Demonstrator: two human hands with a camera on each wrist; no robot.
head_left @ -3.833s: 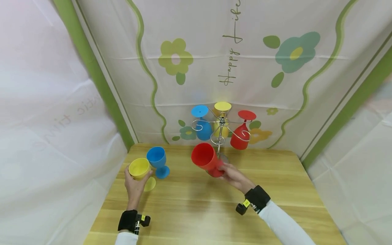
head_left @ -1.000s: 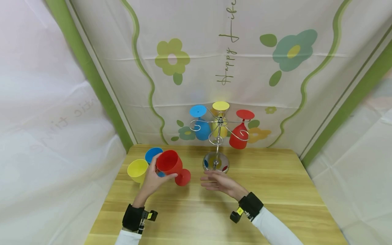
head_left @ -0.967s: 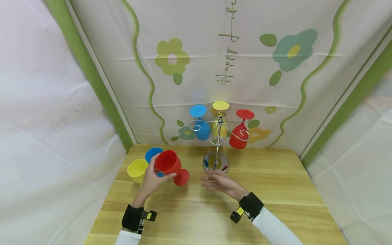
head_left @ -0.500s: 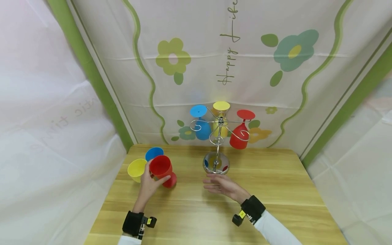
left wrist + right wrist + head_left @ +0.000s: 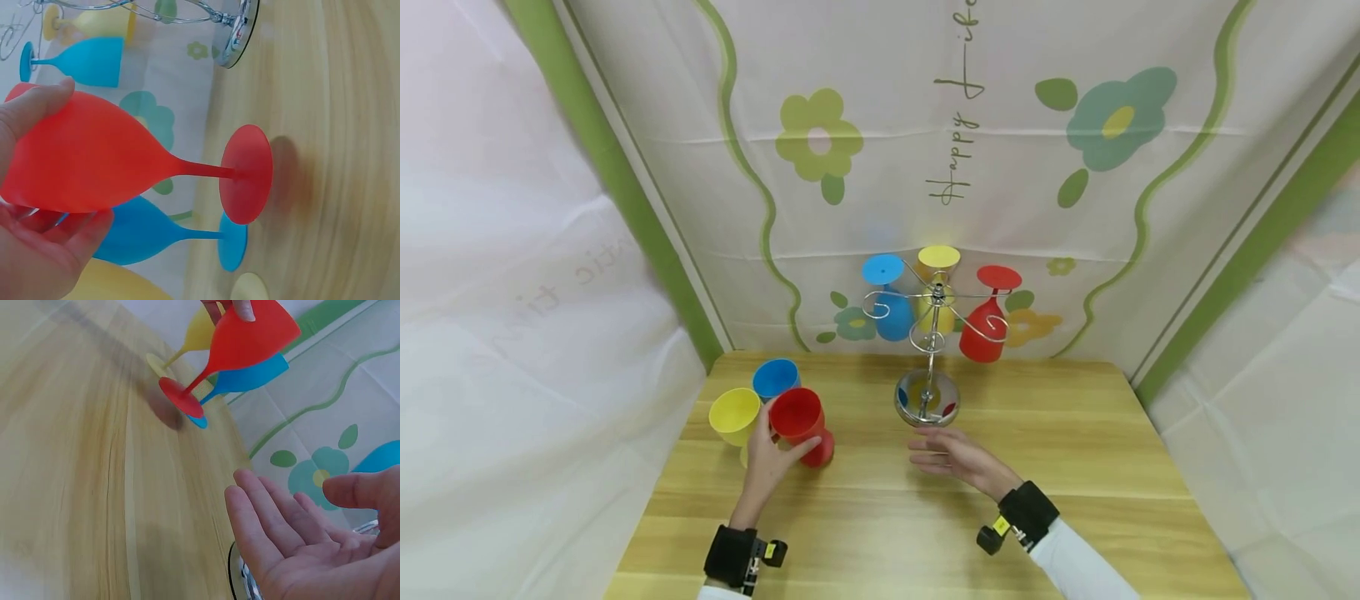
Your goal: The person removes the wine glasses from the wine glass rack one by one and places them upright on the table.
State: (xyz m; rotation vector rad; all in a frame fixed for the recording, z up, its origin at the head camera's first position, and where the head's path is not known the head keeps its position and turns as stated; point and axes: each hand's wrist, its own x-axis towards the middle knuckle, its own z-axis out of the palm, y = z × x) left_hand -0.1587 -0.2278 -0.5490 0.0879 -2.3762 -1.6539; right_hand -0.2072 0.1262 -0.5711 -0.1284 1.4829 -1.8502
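Observation:
My left hand (image 5: 766, 467) grips a red plastic goblet (image 5: 796, 417) by its bowl, thumb on one side and fingers on the other. The goblet is upright, its foot close over the table with a shadow beside it in the left wrist view. Just behind and to the left stand a blue goblet (image 5: 775, 379) and a yellow goblet (image 5: 733, 414), both upright, partly hidden by the hand and the red one. My right hand (image 5: 964, 461) holds nothing; its fingers are extended, palm turned inward, in front of the base of a metal goblet rack (image 5: 931, 358).
Hanging upside down from the rack are a blue goblet (image 5: 892, 317), a yellow goblet (image 5: 939, 257) and a red goblet (image 5: 982, 335). The rack's round base (image 5: 927, 398) stands on the wooden table (image 5: 880, 533). A printed cloth (image 5: 895, 167) encloses the back and sides.
The red goblet has passed from my right hand to my left, which let go of the yellow goblet. It has since moved left and down towards the table. My right hand shifted slightly right.

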